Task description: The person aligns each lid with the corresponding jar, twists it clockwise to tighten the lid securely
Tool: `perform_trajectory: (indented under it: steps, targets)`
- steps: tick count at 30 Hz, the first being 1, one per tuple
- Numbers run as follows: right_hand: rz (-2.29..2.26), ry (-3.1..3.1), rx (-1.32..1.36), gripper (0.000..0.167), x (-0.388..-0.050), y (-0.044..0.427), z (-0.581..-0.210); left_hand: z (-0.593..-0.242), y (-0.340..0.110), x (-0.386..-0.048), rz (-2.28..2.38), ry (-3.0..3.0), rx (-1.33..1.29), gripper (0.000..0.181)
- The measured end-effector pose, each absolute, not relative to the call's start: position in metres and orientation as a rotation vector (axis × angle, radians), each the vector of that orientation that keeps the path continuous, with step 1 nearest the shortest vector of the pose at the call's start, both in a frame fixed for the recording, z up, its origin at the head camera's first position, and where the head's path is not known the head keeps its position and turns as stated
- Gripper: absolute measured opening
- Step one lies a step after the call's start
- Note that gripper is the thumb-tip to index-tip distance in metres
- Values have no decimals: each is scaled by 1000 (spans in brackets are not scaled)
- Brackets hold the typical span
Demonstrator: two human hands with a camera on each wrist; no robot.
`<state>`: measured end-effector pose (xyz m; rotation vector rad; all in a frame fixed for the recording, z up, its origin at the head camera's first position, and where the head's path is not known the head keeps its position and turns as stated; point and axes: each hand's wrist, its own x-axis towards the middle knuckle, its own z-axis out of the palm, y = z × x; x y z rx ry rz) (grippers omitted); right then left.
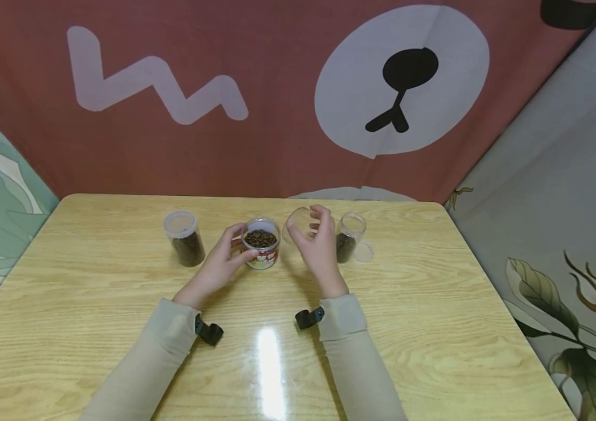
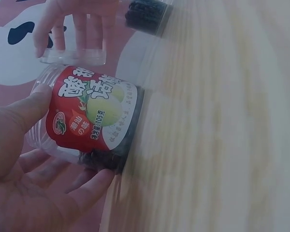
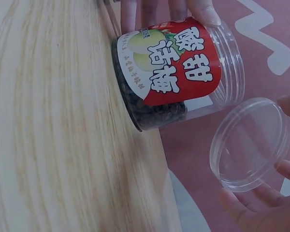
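Observation:
A clear jar with a red label (image 1: 262,259) stands upright and uncapped on the table, dark brown pieces inside it. My left hand (image 1: 220,262) grips its side, thumb in front and fingers around the far side; the label (image 2: 89,108) faces the left wrist view. Just right of the jar, my right hand (image 1: 320,251) holds a clear round lid (image 1: 295,227) by its edge, tilted and apart from the jar. The right wrist view shows the lid (image 3: 251,145) beside the jar's mouth, with the label (image 3: 176,67) turned to the camera.
On the left stands a capped jar (image 1: 187,242) with dark contents. Right of my right hand is an open jar (image 1: 347,241), also with dark contents, and a clear lid (image 1: 364,252) lies beside it. A patterned cloth (image 1: 276,146) hangs behind the wooden table (image 1: 434,327).

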<state>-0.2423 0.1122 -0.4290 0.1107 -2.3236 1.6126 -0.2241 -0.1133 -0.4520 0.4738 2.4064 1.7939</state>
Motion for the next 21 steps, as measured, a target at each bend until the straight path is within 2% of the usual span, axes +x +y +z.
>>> perform_trajectory:
  steps: [21]
  targets:
    - [1671, -2170, 209, 57, -235, 115, -420, -452, -131, -222, 1711, 2302, 554, 65]
